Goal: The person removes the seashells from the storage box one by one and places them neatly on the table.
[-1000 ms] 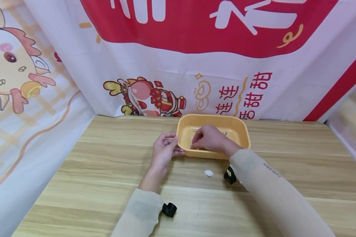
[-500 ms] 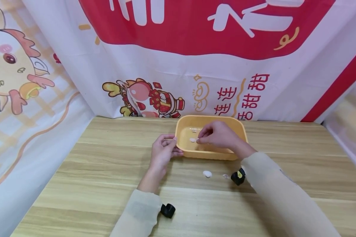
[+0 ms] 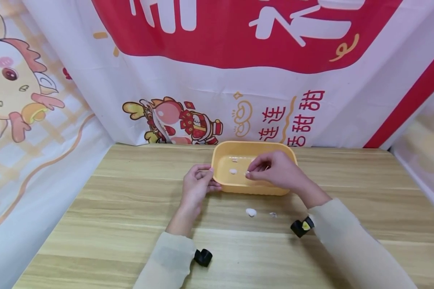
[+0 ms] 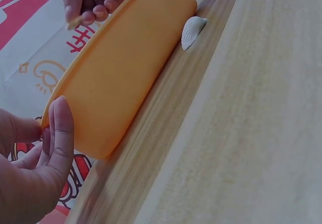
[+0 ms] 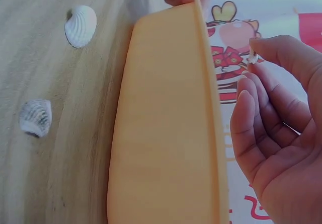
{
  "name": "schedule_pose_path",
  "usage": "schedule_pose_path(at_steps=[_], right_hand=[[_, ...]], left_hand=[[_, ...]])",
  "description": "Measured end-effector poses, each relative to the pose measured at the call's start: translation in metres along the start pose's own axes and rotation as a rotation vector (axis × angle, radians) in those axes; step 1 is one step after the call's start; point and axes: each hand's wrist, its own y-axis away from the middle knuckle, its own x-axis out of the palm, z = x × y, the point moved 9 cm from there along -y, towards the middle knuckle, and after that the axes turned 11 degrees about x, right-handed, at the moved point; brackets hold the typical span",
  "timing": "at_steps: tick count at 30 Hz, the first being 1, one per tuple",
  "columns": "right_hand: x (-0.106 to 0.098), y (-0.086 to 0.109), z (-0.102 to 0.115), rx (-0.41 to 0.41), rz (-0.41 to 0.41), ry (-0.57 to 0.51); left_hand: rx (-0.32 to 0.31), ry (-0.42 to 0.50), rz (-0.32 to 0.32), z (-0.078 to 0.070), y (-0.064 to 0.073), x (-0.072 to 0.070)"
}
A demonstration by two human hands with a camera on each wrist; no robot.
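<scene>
A: First entry?
B: Tub, one, orange, oblong, rounded corners. Upright on the table, near its far edge.

A: Left hand?
B: At the tub's left end, thumb and fingers clamped on the rim and wall there.

A: Right hand?
B: Over the tub. Thumb and forefinger are together at the tips, clamped on a chip; the other fingers curl loosely below.

A: Describe the chip.
B: Small, whitish, mostly covered by the fingertips. Its exact form cannot be told.

A: Contents of the tub?
B: Two pieces on the floor, left half. Item one: pale shell, roughly oval, left of the right hand's fingertips. Item two: pinkish bit, smaller, beyond the first and apart from it; too small to identify. The right hand hides part of the floor.

A: Loose on the table?
B: Two ribbed shells, on the person's side of the tub. White shell, the larger. Grey shell, mottled, to its right, the two apart.

A: Worn items?
B: Pale sleeves, one per arm; a black device at each wrist.

A: Backdrop?
B: Cloth, white with a large red field, red characters and a cartoon figure, hanging behind the table.
</scene>
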Motion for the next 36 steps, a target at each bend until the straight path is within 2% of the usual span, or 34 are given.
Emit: schedule_pose_path(at_steps=[5,13,16,25,32,36], right_hand=[[-0.005,0.015,-0.005,0.019,0.012,-0.036],[-0.018,0.041,-0.016,0.077,-0.021,-0.008],[-0.021,0.05,-0.02,0.092,-0.028,-0.033],[-0.021,0.07,-0.05,0.137,-0.034,-0.125],[-0.016,0.083,-0.077,0.187,-0.028,-0.113],[-0.013,0.088,-0.087,0.184,-0.021,-0.088]], left_hand=[[-0.004,-0.001,0.002,0.0,-0.001,0.0],[-0.007,-0.008,0.002,0.0,-0.003,0.0],[-0.007,-0.011,0.005,0.002,-0.003,0.0],[0.001,-0.003,0.007,0.001,-0.001,0.002],[-0.002,0.002,0.003,0.001,0.0,0.003],[0.004,0.004,0.002,0.002,0.0,0.001]])
